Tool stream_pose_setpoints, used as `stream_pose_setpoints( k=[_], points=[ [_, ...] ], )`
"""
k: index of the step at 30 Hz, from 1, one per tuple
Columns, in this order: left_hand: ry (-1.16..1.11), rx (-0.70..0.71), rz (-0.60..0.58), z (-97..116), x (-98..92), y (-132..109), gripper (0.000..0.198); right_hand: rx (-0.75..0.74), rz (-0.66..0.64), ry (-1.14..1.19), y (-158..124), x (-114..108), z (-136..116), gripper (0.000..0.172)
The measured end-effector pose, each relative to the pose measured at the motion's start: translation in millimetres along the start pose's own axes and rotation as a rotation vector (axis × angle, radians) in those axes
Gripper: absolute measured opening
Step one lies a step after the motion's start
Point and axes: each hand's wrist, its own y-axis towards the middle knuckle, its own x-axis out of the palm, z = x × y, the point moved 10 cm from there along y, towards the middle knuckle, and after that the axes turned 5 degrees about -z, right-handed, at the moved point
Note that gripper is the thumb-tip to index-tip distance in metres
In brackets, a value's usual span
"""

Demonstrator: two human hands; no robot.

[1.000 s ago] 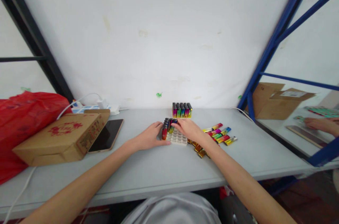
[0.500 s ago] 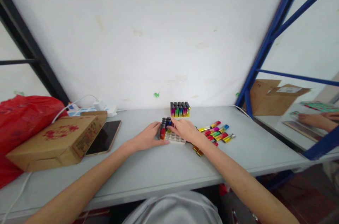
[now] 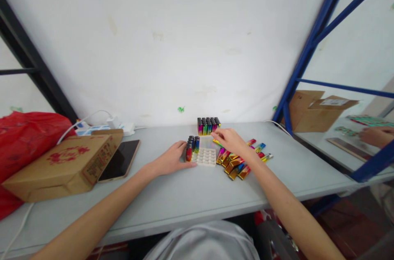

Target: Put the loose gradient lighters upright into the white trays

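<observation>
A white wall backs a pale grey surface (image 3: 191, 198) set between a black frame and a blue rack. The landmark is the white tray (image 3: 205, 156) of sockets near the middle. The left hand (image 3: 171, 160) rests against the tray's left edge, fingers loosely curled at the short row of upright lighters (image 3: 191, 148) in its left sockets; I cannot count that row exactly, perhaps six. Half a second ago the right hand (image 3: 231, 140) lay over the tray's top; it has since swung to the tray's right and now hovers, fingers spread and holding nothing I can make out, over the loose lighters (image 3: 237, 162) lying flat there. So one lighter seems seated and the hand is back at the pile. That pile holds roughly ten, overlapping. Behind the tray stands one full pack (image 3: 208, 126), many black caps tight together. Left of the tray lie one phone (image 3: 120, 160), one box (image 3: 66, 162) and one red bag (image 3: 23, 133). Far right of the tray, another person's hand (image 3: 374, 133) works at a second table.
</observation>
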Motion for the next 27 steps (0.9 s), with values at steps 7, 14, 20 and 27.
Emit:
stream_pose_setpoints(
  k=[7, 14, 20, 27],
  points=[
    [0.041, -0.001, -0.006, -4.6, 5.1, 1.1, 0.071, 0.148, 0.085, 0.015, -88.5, -67.0, 90.3, 0.034],
    [-0.002, -0.009, 0.004, -1.4, 2.0, 0.8, 0.069, 0.289, -0.032, 0.077, -189.8, -56.9, 151.9, 0.045],
    [0.038, -0.029, -0.024, -3.1, 5.0, 0.9, 0.069, 0.298, -0.057, 0.146, -195.8, -47.2, 147.1, 0.044],
    [0.003, -0.011, 0.000, -2.2, 3.3, 0.4, 0.071, 0.395, 0.024, 0.415, -197.2, -56.2, 160.2, 0.055]
  ],
)
